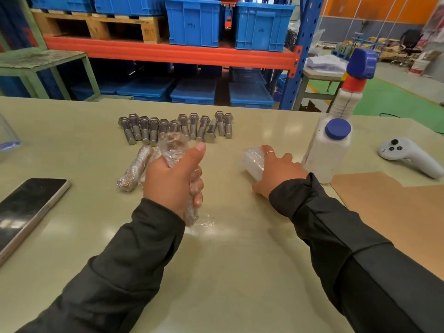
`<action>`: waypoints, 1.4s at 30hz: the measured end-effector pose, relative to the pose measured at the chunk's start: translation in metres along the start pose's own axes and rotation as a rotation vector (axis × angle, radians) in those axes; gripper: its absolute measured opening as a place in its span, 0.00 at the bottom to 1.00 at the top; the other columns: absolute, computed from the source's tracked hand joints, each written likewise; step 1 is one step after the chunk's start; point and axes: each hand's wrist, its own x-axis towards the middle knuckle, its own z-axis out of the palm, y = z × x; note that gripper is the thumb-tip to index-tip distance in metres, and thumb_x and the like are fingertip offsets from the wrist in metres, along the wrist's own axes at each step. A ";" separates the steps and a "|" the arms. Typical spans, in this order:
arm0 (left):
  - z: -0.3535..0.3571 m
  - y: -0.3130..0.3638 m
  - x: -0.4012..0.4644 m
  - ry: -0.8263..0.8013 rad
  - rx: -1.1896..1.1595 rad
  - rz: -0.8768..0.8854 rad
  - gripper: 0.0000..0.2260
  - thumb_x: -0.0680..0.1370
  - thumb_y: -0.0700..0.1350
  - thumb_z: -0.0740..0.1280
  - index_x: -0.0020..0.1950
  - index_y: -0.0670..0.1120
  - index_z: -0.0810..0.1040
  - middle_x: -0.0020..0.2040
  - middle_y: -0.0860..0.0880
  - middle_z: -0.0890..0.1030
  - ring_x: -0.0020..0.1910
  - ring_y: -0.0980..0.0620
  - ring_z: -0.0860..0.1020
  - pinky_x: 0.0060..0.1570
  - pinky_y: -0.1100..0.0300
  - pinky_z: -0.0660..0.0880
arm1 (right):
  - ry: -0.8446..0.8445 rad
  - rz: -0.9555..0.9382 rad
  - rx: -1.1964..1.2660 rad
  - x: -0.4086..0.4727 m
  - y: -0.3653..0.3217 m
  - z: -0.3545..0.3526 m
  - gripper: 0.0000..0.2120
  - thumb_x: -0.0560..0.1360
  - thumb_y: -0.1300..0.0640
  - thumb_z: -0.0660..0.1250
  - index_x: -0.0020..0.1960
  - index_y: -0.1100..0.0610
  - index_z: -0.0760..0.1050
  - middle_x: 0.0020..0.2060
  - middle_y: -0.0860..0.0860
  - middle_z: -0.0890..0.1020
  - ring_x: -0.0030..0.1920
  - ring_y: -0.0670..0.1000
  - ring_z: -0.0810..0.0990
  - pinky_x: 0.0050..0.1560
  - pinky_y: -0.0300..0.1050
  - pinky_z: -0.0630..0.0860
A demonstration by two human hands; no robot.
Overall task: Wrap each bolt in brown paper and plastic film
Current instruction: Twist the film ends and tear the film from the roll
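Observation:
Several bare steel bolts (176, 127) lie in a row at the middle of the pale green table (228, 272). My left hand (174, 182) grips a bolt wrapped in paper and clear film (171, 146), upright, its lower end near the table. Another wrapped bolt (135, 168) lies on the table just left of that hand. My right hand (278, 170) rests on a roll of clear plastic film (253, 162) lying on the table, fingers curled over it. Sheets of brown paper (394, 212) lie at the right.
A white bottle with a blue cap (330, 150) and a spray bottle (353, 90) stand right of the film roll. A white controller (408, 156) lies far right, a phone (26, 212) at the left edge. Blue crates (194, 22) sit on racking behind the table.

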 end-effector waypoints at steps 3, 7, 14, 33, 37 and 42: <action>-0.004 -0.009 0.008 0.096 0.007 -0.101 0.11 0.76 0.44 0.67 0.37 0.44 0.69 0.19 0.53 0.65 0.16 0.56 0.62 0.18 0.69 0.62 | -0.037 -0.014 0.014 -0.006 0.007 -0.001 0.41 0.71 0.45 0.68 0.75 0.48 0.47 0.58 0.58 0.68 0.55 0.61 0.74 0.53 0.50 0.73; -0.003 -0.022 0.012 0.120 -0.002 -0.203 0.14 0.76 0.44 0.67 0.35 0.46 0.65 0.19 0.52 0.65 0.15 0.55 0.62 0.18 0.69 0.62 | -0.069 0.031 0.001 -0.012 0.017 -0.001 0.48 0.68 0.36 0.67 0.76 0.50 0.43 0.64 0.61 0.66 0.58 0.62 0.74 0.56 0.50 0.72; -0.001 -0.031 0.012 0.127 0.058 -0.239 0.15 0.75 0.44 0.68 0.33 0.45 0.65 0.19 0.52 0.66 0.16 0.53 0.63 0.18 0.67 0.62 | -0.152 -0.100 0.074 -0.017 0.031 -0.021 0.53 0.64 0.29 0.65 0.75 0.45 0.36 0.74 0.50 0.51 0.73 0.57 0.54 0.68 0.60 0.59; -0.002 -0.029 0.008 0.194 0.143 -0.218 0.14 0.76 0.41 0.66 0.33 0.43 0.66 0.19 0.52 0.67 0.15 0.53 0.62 0.17 0.66 0.62 | -0.118 -0.507 0.482 0.003 -0.008 -0.011 0.20 0.68 0.30 0.60 0.49 0.42 0.77 0.41 0.42 0.81 0.45 0.43 0.77 0.51 0.41 0.72; -0.001 -0.028 0.009 0.217 0.152 -0.236 0.13 0.76 0.41 0.66 0.34 0.42 0.67 0.24 0.48 0.68 0.15 0.54 0.62 0.17 0.68 0.62 | -0.128 -0.501 0.407 0.003 -0.009 -0.009 0.17 0.65 0.32 0.67 0.43 0.43 0.79 0.34 0.43 0.78 0.38 0.43 0.76 0.41 0.39 0.71; 0.001 -0.035 0.007 0.177 0.204 -0.242 0.14 0.75 0.41 0.67 0.33 0.43 0.65 0.25 0.48 0.68 0.15 0.54 0.63 0.18 0.66 0.62 | -0.094 -0.476 0.484 0.009 -0.006 -0.009 0.11 0.70 0.43 0.70 0.46 0.49 0.81 0.28 0.45 0.73 0.31 0.44 0.72 0.43 0.42 0.72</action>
